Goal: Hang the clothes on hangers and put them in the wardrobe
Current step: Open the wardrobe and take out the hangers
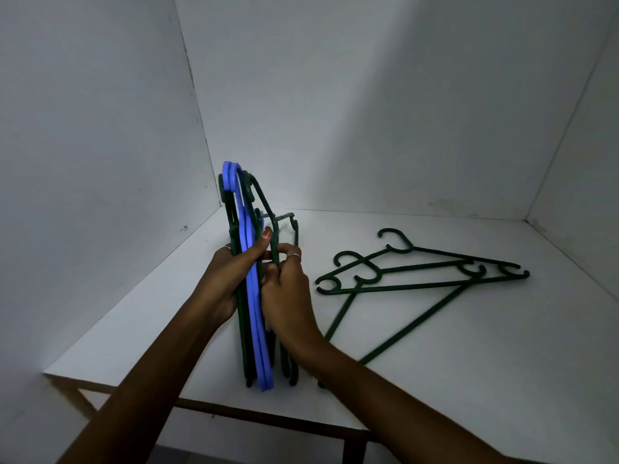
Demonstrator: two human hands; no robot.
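Two hands worked at a bundle of hangers stood on edge on the shelf [435,329], a white board boxed in by pale walls at the back and both sides, probably the inside of the wardrobe itself. No clothes showed anywhere, so the job looked barely begun: the person seemed to be sorting out hangers first. The bundle [249,296] stood near the shelf's front edge, left of its middle, hooks pointing up and toward the back left corner; holding it upright likely kept the frames lined up so one could be peeled away. It held several dark green hangers with blue ones [256,313] sandwiched among them, their hooks topping the stack. To the right of the bundle, well apart from it, loose green hangers [418,279] lay flat and overlapped on the shelf, two or perhaps three of them, hooks toward the left and bars crossing, as if set aside or not yet gathered. The left hand [224,279] gripped the bundle from its left side, fingers curled behind it and thumb pressed over the front, acting as the clamp. The right hand [288,296] pinched a thin green hanger on the bundle's right side, fingers curled around its bar, seemingly teasing it away from the rest. Both hands wore rings. All the hangers were slim moulded plastic with small notched hooks along the shoulders, likely to snag on each other.
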